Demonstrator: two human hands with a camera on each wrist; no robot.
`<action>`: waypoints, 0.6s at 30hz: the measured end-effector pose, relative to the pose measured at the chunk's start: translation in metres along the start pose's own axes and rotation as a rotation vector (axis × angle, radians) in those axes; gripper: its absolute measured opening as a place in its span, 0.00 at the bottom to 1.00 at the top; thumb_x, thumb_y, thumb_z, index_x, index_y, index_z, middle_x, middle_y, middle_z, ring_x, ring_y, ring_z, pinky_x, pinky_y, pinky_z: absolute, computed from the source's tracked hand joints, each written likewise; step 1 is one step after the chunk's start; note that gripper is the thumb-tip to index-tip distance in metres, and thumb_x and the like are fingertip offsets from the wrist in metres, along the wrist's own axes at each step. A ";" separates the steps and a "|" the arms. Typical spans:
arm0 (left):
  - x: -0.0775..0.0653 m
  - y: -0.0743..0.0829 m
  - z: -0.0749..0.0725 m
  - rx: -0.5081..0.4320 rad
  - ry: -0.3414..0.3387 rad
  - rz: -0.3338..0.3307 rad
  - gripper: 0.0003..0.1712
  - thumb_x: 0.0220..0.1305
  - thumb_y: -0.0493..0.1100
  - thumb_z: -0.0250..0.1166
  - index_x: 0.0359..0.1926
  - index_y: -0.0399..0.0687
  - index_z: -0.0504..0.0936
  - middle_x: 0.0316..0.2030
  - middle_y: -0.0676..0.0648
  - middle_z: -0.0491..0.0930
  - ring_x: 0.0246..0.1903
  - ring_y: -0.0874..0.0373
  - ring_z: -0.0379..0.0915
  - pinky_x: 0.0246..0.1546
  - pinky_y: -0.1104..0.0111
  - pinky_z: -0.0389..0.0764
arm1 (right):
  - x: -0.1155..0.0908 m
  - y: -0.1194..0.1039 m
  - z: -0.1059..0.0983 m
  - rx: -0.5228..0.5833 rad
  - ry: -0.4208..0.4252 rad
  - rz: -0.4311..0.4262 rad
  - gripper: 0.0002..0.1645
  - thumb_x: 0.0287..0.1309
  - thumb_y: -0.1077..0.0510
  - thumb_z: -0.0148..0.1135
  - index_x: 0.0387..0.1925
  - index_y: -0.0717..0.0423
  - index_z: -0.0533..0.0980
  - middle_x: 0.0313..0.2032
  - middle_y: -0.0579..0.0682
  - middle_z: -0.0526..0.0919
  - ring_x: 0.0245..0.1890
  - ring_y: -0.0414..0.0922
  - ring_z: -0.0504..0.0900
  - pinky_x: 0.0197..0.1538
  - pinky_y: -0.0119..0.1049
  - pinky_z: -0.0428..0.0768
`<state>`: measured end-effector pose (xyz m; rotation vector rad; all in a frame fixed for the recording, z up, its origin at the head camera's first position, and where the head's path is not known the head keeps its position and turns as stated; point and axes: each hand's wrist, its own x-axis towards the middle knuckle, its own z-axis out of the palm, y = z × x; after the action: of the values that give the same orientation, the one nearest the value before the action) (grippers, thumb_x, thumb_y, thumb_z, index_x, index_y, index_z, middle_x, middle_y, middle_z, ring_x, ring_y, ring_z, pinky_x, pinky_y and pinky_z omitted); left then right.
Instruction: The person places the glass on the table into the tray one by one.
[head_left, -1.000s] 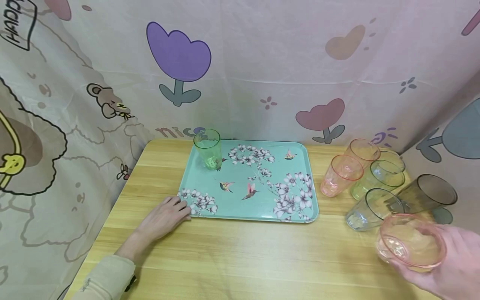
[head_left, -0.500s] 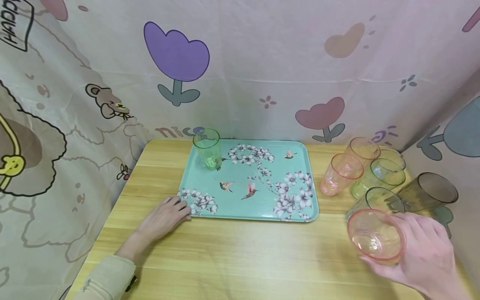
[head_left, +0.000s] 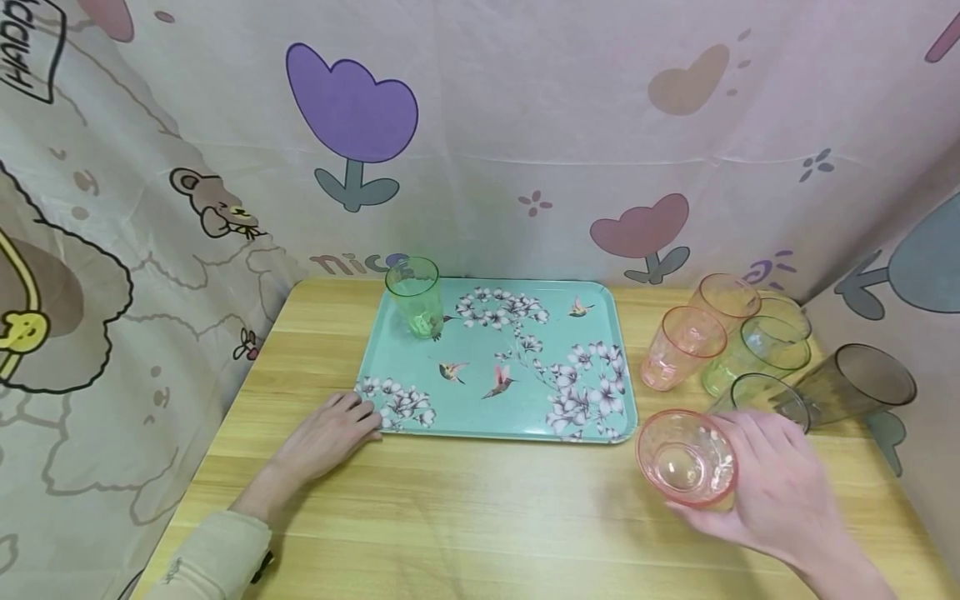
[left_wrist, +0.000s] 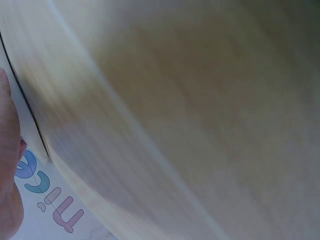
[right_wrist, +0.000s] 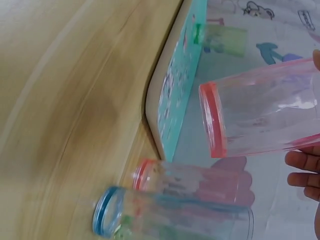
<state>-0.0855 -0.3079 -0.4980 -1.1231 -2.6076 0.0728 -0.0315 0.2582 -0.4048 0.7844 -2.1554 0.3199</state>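
My right hand (head_left: 780,483) grips a clear pink-rimmed tumbler (head_left: 686,458) from its right side, tilted so its mouth faces up towards the head camera. In the right wrist view the held tumbler's thick pink base (right_wrist: 214,120) hangs above the table, with curled fingers (right_wrist: 304,162) along its side. My left hand (head_left: 330,437) holds the front left corner of a turquoise tray (head_left: 480,417), its fingers bent at the rim. A green tumbler (head_left: 416,300) stands upright at the tray's back left. The tray is printed with flowers and birds.
Right of the tray stand several tumblers: a pink one (head_left: 682,350), another pink one (head_left: 723,300), a green one (head_left: 757,354), a smoky brown one (head_left: 851,387) and a blue-grey one (head_left: 765,400) partly behind my right hand. A printed curtain (head_left: 495,125) borders the wooden table (head_left: 480,517).
My right hand has carried the pink tumbler leftward and slightly up in the head view, from the right edge towards the tray's front right corner. The left hand and tray have stayed put.
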 end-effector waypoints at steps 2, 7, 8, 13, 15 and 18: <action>0.000 0.000 0.000 0.000 -0.001 0.000 0.11 0.68 0.53 0.65 0.37 0.54 0.77 0.34 0.54 0.75 0.39 0.55 0.71 0.54 0.56 0.80 | 0.003 -0.002 0.004 0.009 -0.002 -0.016 0.57 0.56 0.14 0.48 0.41 0.67 0.81 0.35 0.60 0.84 0.38 0.61 0.79 0.47 0.52 0.69; 0.000 0.000 -0.001 0.002 -0.003 0.001 0.10 0.68 0.53 0.65 0.37 0.54 0.77 0.34 0.54 0.75 0.39 0.55 0.71 0.54 0.56 0.81 | 0.009 -0.006 0.016 0.025 -0.017 -0.043 0.56 0.57 0.15 0.48 0.42 0.67 0.80 0.35 0.58 0.84 0.37 0.59 0.79 0.47 0.51 0.70; 0.000 0.000 -0.001 0.002 -0.004 0.001 0.10 0.68 0.53 0.65 0.37 0.54 0.77 0.34 0.54 0.75 0.39 0.55 0.71 0.54 0.56 0.81 | 0.009 -0.006 0.018 0.026 -0.028 -0.043 0.57 0.57 0.15 0.48 0.43 0.67 0.80 0.35 0.58 0.84 0.37 0.59 0.79 0.47 0.51 0.70; 0.000 0.000 -0.001 -0.001 -0.003 -0.001 0.10 0.67 0.53 0.66 0.37 0.55 0.77 0.34 0.55 0.75 0.38 0.55 0.71 0.53 0.56 0.80 | 0.015 -0.009 0.031 0.041 -0.051 -0.037 0.57 0.55 0.14 0.49 0.45 0.66 0.80 0.36 0.58 0.84 0.38 0.58 0.80 0.46 0.51 0.72; 0.001 0.000 -0.002 -0.002 -0.004 -0.001 0.10 0.67 0.53 0.66 0.37 0.55 0.77 0.34 0.55 0.75 0.38 0.55 0.71 0.52 0.56 0.80 | 0.018 -0.009 0.037 0.042 -0.050 -0.038 0.57 0.56 0.13 0.48 0.45 0.65 0.80 0.36 0.57 0.84 0.38 0.58 0.80 0.45 0.51 0.73; 0.001 0.000 -0.002 0.001 -0.007 0.001 0.10 0.67 0.53 0.66 0.37 0.55 0.77 0.34 0.55 0.75 0.38 0.55 0.71 0.52 0.56 0.80 | 0.023 -0.010 0.046 0.043 -0.041 -0.055 0.57 0.56 0.13 0.47 0.45 0.65 0.81 0.35 0.57 0.84 0.37 0.58 0.80 0.43 0.50 0.75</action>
<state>-0.0857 -0.3075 -0.4963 -1.1258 -2.6129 0.0783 -0.0640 0.2196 -0.4172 0.8796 -2.1671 0.3254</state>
